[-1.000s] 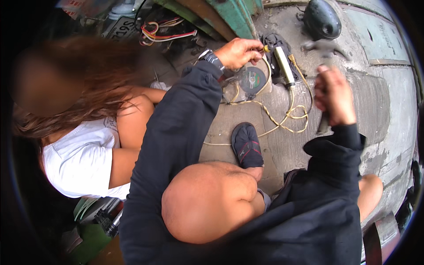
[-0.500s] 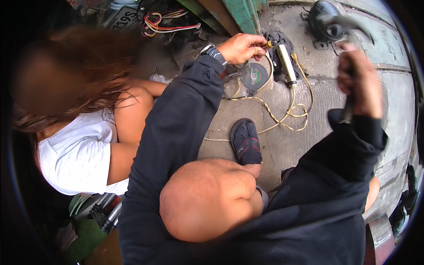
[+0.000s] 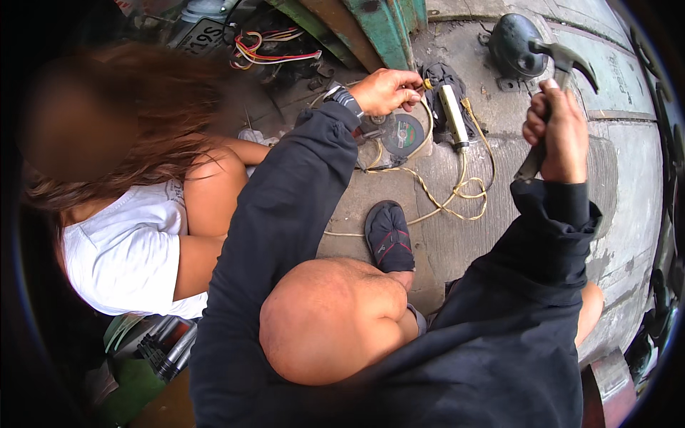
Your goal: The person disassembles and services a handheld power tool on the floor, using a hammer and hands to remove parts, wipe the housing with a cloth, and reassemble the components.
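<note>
Dark navy long sleeves cover both forearms to the bare left hand [image 3: 385, 90] and right hand [image 3: 558, 132], a dark-strapped wristwatch [image 3: 342, 98] on the left wrist, a dark sandal [image 3: 389, 235] below, knee bare.

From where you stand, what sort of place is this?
Probably an informal outdoor repair spot on a worn concrete floor. The right hand grips a steel claw hammer, the left hand is by a round green-labelled cutting disc, and a bundle of coloured wires lies behind.
</note>
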The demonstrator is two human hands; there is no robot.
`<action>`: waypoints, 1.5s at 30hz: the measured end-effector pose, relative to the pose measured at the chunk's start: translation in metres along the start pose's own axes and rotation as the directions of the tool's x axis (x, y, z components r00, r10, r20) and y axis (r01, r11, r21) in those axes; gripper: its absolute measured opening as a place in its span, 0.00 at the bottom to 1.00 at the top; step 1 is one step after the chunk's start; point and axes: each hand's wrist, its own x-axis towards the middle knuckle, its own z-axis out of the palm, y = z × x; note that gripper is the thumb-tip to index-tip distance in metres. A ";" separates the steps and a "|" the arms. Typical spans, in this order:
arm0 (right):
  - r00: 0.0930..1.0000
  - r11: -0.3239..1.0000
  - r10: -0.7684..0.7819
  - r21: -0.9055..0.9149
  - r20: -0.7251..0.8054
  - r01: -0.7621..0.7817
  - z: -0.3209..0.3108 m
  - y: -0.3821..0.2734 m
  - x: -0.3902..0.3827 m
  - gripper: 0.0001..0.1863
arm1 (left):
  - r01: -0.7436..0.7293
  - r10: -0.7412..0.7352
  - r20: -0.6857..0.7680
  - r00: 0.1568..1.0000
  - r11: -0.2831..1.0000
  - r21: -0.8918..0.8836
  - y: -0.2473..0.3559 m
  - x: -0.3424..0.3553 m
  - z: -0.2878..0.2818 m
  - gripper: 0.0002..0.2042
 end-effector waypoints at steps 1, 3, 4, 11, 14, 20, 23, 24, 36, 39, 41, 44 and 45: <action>0.999 0.998 0.044 -0.049 0.013 -0.043 0.011 0.007 -0.005 0.11 | 0.009 -0.009 -0.007 1.000 1.000 -0.008 0.002 0.001 0.001 0.08; 0.982 0.984 0.126 -0.146 0.137 -0.106 0.026 0.045 -0.005 0.11 | 0.002 -0.002 -0.009 1.000 1.000 -0.014 0.006 0.004 0.005 0.08; 0.956 0.960 0.213 -0.224 0.204 -0.167 0.031 0.055 0.000 0.11 | -0.016 0.016 -0.009 1.000 1.000 -0.011 0.007 0.006 0.007 0.08; 0.942 0.939 -0.335 -0.077 0.030 0.336 -0.011 -0.070 -0.005 0.13 | -0.041 0.042 -0.063 0.997 0.999 0.008 0.001 -0.004 0.001 0.09; 0.588 0.646 -0.762 -0.268 -0.270 0.714 0.015 0.014 0.015 0.11 | -0.047 0.045 -0.064 0.997 0.999 -0.027 -0.004 0.001 0.004 0.09; 0.991 0.997 0.038 -0.072 0.125 -0.029 0.010 -0.015 0.006 0.10 | -0.041 0.037 -0.126 0.991 0.999 -0.023 -0.010 -0.008 0.002 0.10; 0.996 1.000 -0.025 -0.014 0.083 0.026 0.010 -0.032 0.019 0.10 | 0.063 -0.078 -0.145 0.986 0.993 -0.103 -0.011 -0.005 0.001 0.11; 0.996 1.000 -0.002 -0.020 0.093 0.004 0.012 -0.028 0.019 0.10 | 0.047 -0.054 -0.130 0.990 0.997 -0.060 -0.007 -0.005 0.000 0.11; 0.966 0.969 0.246 0.010 0.074 -0.248 0.019 0.065 -0.057 0.09 | -0.145 0.148 0.015 0.989 0.982 -0.119 -0.001 -0.013 0.002 0.08; 0.969 0.969 0.246 0.023 0.036 -0.247 0.012 0.070 -0.066 0.08 | -0.131 0.134 0.051 0.990 0.990 -0.057 0.003 -0.010 -0.001 0.07; 0.972 0.972 0.232 0.036 0.037 -0.234 0.015 0.069 -0.070 0.10 | -0.144 0.141 0.088 0.986 0.989 0.032 0.012 -0.009 -0.003 0.08; 0.979 0.978 0.199 0.062 0.042 -0.201 0.020 0.071 -0.077 0.13 | -0.225 0.204 0.155 0.967 0.966 0.131 0.010 -0.006 -0.003 0.08; 0.987 0.985 0.159 0.068 0.031 -0.161 0.026 0.073 -0.080 0.14 | -0.217 0.196 0.171 0.966 0.969 0.115 0.004 -0.008 -0.004 0.08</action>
